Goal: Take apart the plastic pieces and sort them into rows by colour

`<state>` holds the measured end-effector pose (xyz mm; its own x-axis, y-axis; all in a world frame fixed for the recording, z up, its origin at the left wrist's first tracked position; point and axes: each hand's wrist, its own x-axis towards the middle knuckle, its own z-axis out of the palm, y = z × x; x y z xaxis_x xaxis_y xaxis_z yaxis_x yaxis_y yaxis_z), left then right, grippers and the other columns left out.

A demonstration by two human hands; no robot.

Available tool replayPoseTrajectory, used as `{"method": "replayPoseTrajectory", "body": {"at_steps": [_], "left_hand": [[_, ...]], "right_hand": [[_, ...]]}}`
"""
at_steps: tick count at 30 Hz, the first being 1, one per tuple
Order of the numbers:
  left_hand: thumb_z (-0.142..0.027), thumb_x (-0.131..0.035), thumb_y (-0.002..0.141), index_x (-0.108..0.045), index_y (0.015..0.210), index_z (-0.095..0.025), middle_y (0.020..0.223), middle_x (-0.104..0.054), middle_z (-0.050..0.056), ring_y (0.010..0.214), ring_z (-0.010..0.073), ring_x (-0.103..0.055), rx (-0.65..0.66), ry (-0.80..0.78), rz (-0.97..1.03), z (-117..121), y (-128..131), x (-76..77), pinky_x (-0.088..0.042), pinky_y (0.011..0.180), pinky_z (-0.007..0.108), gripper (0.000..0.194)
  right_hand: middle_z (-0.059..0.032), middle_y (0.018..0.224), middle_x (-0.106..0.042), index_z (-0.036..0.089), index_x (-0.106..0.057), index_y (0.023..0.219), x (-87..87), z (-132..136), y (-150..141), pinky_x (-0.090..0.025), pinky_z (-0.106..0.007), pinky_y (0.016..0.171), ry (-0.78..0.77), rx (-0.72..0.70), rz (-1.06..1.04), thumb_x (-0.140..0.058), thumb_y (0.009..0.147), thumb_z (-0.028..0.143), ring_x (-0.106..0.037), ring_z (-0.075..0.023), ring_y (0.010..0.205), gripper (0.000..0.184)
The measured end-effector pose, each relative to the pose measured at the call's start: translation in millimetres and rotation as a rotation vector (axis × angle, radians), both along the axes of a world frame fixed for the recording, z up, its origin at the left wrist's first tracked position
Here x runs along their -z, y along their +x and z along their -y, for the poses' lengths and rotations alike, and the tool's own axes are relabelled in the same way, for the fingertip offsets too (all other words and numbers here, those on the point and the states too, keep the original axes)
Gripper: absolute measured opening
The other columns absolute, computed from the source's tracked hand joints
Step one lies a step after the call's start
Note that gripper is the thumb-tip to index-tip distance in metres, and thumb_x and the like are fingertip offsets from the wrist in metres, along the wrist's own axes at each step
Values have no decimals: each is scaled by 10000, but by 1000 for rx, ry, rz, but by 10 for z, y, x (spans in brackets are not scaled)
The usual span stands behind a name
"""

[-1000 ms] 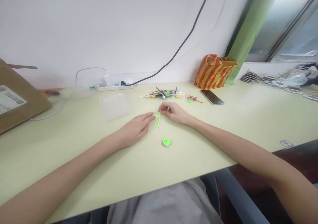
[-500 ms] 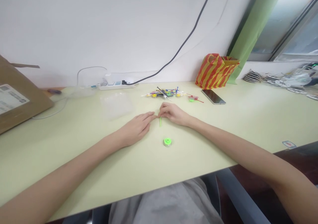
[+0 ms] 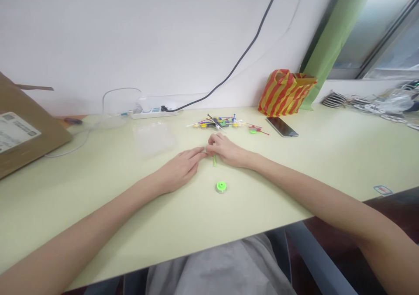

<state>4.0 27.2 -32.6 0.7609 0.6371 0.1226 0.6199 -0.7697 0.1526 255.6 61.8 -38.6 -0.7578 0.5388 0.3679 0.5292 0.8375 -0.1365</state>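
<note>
My left hand (image 3: 180,169) lies flat on the table with its fingers stretched out, the fingertips close to my right hand. The fingers of my right hand (image 3: 226,150) are bent and pinched together near those tips. From under them a thin light-green plastic stick (image 3: 214,161) points toward me; its far end is hidden by the fingers. Nearer to me sits a small round piece (image 3: 221,186), bright green on top with a clear or greyish base, touched by neither hand.
Beyond the hands lies a pile of coloured plastic parts (image 3: 216,122), with a few red and green pieces (image 3: 257,129) beside it. Around them are a phone (image 3: 282,127), a striped bag (image 3: 284,94), a clear plastic bag (image 3: 153,138), a power strip (image 3: 153,114) and a cardboard box (image 3: 29,133).
My right fingers have shifted slightly, and the green stick's near end now lies a little farther right. My left hand has stayed almost still.
</note>
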Motion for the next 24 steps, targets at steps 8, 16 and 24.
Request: {"method": "replayPoseTrajectory", "body": {"at_steps": [8, 16, 24], "left_hand": [[-294, -276, 1041, -430, 1516, -235, 1590, -422, 67, 1451, 245, -420, 22, 12, 25, 8, 2, -10, -336, 1228, 426, 503], [-298, -264, 1050, -425, 1522, -213, 1635, -360, 77, 1490, 261, -368, -11, 4, -28, 13, -8, -11, -331, 1231, 454, 506], [-290, -278, 1045, -436, 1522, -194, 1626, -376, 96, 1477, 268, -392, -15, 3, -22, 35, -1, -44, -346, 1223, 465, 511]], "right_hand": [[-105, 1133, -517, 205, -544, 1036, 15, -7, 5, -397, -381, 888, -86, -32, -86, -469, 1004, 193, -456, -250, 1029, 83], [-84, 1003, -582, 170, -630, 943, 37, -76, 44, -417, -343, 861, -124, 27, -309, -543, 980, 172, -535, -221, 958, 94], [-41, 879, -592, 153, -690, 845, 48, -112, 7, -427, -283, 763, -214, 36, -340, -704, 908, 167, -556, -171, 830, 66]]}}
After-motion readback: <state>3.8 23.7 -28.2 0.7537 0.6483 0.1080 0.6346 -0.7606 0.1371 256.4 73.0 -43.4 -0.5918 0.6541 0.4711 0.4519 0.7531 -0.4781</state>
